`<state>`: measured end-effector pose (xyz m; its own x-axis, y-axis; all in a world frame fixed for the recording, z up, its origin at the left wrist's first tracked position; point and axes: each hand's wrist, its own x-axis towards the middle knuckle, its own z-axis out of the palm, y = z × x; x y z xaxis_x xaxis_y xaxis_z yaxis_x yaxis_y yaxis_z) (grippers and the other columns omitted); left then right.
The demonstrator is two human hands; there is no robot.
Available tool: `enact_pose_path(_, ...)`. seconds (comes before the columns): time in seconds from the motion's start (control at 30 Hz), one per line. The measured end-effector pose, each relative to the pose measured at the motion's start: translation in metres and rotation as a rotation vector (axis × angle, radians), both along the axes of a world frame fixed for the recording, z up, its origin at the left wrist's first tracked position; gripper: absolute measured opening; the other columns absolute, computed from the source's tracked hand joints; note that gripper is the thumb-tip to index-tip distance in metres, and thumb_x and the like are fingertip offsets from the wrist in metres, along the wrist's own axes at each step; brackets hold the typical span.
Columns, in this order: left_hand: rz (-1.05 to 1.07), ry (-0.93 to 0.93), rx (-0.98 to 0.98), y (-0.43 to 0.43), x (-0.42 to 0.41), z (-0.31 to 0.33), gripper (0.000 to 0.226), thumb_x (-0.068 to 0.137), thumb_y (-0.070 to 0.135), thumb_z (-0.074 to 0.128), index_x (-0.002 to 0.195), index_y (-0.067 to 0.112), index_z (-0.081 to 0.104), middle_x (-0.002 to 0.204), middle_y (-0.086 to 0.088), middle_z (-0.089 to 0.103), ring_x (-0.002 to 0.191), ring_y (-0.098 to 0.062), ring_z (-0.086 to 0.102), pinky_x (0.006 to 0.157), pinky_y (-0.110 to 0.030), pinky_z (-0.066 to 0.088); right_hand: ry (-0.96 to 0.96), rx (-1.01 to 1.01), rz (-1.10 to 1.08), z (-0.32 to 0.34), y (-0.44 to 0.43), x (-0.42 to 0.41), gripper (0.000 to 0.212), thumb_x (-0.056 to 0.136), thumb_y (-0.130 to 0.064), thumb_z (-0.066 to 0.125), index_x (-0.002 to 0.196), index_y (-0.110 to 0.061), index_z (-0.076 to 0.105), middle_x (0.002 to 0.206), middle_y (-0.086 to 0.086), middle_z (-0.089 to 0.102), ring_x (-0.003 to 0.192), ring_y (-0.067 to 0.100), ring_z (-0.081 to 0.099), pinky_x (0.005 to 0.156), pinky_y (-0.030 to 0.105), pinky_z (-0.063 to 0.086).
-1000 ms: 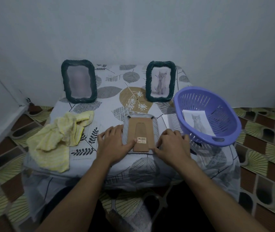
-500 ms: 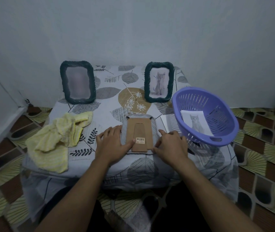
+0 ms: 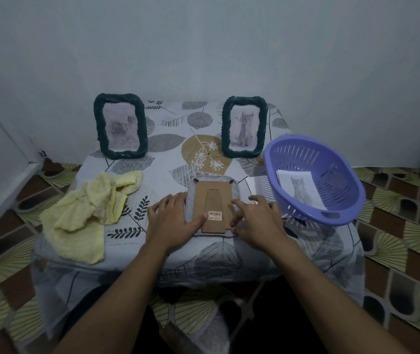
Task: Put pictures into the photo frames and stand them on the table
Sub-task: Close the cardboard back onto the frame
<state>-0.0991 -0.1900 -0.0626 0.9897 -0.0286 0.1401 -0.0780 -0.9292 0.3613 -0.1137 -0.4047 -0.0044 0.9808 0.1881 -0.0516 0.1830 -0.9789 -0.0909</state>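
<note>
Frame (image 3: 212, 200) face-down, cardboard back up, centre of picture, near counter (image 3: 173, 159) front edge. My left hand (image 3: 171, 221) lies flat on its left side, thumb on the backing. Right hand (image 3: 257, 223): fingers spread, tips touching its right edge. Cat print (image 3: 299, 190) in purple basket (image 3: 316, 218), right. Yellow cloth (image 3: 86, 215) left.

On the table (image 3: 168, 159), the left frame (image 3: 120, 129) stands upper left, the right frame (image 3: 244, 126) upper middle, the flat frame (image 3: 212, 200) lies at the centre between the left hand (image 3: 173, 221) and right hand (image 3: 257, 221), a cloth (image 3: 88, 213) lies left, and a basket (image 3: 336, 180) holding a picture (image 3: 299, 190) sits right.
</note>
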Motion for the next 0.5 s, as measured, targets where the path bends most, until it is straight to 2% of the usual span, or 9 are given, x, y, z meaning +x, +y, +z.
enact_pose_path(0.07, 0.001, 0.0, -0.005, 0.0, 0.0, 0.0, 0.09, 0.076, 0.087, 0.022, 0.144, 0.03, 0.035, 0.144, 0.005, 0.046, 0.138, -0.019, 0.034, 0.107, -0.046, 0.023, 0.042, 0.003, -0.004, 0.003, 0.001, 0.004, 0.032, 0.086, -0.043, 0.062, 0.116, -0.032, 0.065, 0.133, -0.011, 0.061, 0.138, 0.021, 0.033, 0.093, 0.04, 0.025)
enact_pose_path(0.13, 0.002, 0.0, -0.01, 0.0, 0.001, -0.001, 0.089, 0.076, 0.087, 0.023, 0.144, 0.03, 0.035, 0.144, 0.005, 0.046, 0.137, -0.019, 0.034, 0.107, -0.046, 0.024, 0.093, 0.092, -0.041, 0.005, 0.004, 0.005, 0.026, 0.082, -0.046, 0.063, 0.102, -0.03, 0.064, 0.119, -0.007, 0.064, 0.127, 0.021, 0.041, 0.09, 0.039, 0.024)
enact_pose_path(0.2, 0.001, 0.004, -0.013, 0.0, 0.001, -0.001, 0.089, 0.076, 0.087, 0.023, 0.144, 0.03, 0.035, 0.143, 0.005, 0.046, 0.137, -0.019, 0.034, 0.108, -0.046, 0.024, 0.114, 0.239, -0.075, 0.001, 0.008, 0.007, 0.024, 0.084, -0.045, 0.061, 0.104, -0.031, 0.06, 0.112, -0.005, 0.064, 0.123, 0.022, 0.044, 0.095, 0.04, 0.027)
enact_pose_path(0.33, 0.011, -0.012, -0.039, 0.0, 0.001, -0.001, 0.088, 0.075, 0.088, 0.028, 0.138, 0.028, 0.041, 0.137, 0.007, 0.05, 0.132, -0.016, 0.039, 0.105, -0.044, 0.026, 0.124, 0.487, -0.143, -0.014, 0.017, 0.007, 0.047, 0.088, -0.039, 0.059, 0.135, -0.034, 0.049, 0.132, 0.001, 0.057, 0.134, 0.025, 0.034, 0.102, 0.038, 0.03)
enact_pose_path(0.5, 0.034, 0.011, -0.128, 0.002, 0.002, 0.0, 0.082, 0.073, 0.088, 0.037, 0.126, 0.026, 0.05, 0.128, 0.009, 0.053, 0.125, -0.013, 0.043, 0.1, -0.04, 0.025, 0.051, 0.488, -0.173, -0.024, 0.027, 0.008, 0.049, 0.09, -0.042, 0.061, 0.137, -0.033, 0.051, 0.15, -0.007, 0.043, 0.133, 0.028, 0.028, 0.106, 0.038, 0.029)
